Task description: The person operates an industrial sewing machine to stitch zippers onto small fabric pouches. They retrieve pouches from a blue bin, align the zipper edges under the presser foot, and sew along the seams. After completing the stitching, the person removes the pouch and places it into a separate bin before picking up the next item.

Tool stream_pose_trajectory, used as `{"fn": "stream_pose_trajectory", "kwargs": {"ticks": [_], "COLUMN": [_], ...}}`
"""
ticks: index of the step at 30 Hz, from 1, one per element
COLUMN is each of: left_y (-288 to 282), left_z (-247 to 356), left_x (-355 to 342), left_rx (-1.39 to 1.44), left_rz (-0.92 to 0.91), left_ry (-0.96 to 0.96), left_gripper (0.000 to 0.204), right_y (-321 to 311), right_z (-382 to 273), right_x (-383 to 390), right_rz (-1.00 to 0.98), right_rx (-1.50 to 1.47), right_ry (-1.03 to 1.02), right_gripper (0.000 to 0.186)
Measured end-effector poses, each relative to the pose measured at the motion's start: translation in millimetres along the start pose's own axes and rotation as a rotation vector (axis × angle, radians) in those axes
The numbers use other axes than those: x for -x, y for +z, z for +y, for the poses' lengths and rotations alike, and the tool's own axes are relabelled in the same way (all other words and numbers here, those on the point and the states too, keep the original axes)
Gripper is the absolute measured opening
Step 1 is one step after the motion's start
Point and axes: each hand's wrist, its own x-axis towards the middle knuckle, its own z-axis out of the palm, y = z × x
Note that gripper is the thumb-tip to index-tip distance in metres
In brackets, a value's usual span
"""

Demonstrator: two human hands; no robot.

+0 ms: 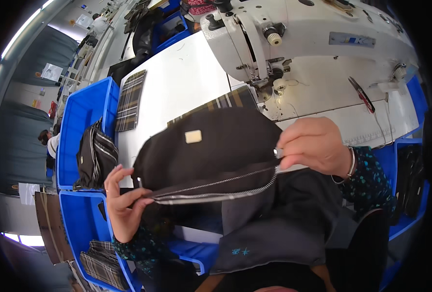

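Between my hands I hold up a black fabric pouch [211,141] with a small pale label on its front. Its silver-toothed zipper [216,194] gapes along the lower edge, the two rows of teeth apart in the middle. My left hand [126,199] pinches the pouch at the zipper's left end. At the opposite end, the thumb and fingers of my right hand [311,146] are closed on the edge, by a small shiny metal piece. Behind the pouch, a plaid fabric piece [238,99] lies partly hidden on the white table [182,68].
A sewing machine [318,34] stands at the back right, with red-handled scissors [362,95] on its bed. Another plaid piece [131,100] lies at the table's left. Blue bins [87,100] with fabric pieces line the left; a further blue bin [393,194] holds dark items at right.
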Motion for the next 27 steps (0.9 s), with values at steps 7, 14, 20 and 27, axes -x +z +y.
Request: {"fn": "stream_pose_trajectory", "kwargs": {"ticks": [7, 14, 20, 27], "left_y": [54.6, 143.0, 172.6, 166.9], "left_z": [-19.5, 35.5, 39.2, 22.5], "left_x": [-74.3, -177.2, -227.2, -232.8], "left_rx": [-0.199, 0.038, -0.045, 0.494], "left_rz": [-0.158, -0.090, -0.703, -0.829], "left_ry": [0.048, 0.195, 0.095, 0.126], "left_gripper": [0.036, 0.019, 0.069, 0.041], "right_y": [22.5, 27.1, 30.2, 32.8], "right_z": [101.1, 97.0, 85.9, 84.7], "right_x": [-2.6, 2.3, 6.6, 6.1], "right_rz": [-0.326, -0.352, -0.339, -0.348], "right_rx": [0.527, 0.578, 0.617, 0.601], "right_ry": [-0.336, -0.329, -0.355, -0.337], "right_gripper": [0.015, 0.017, 0.013, 0.012]}}
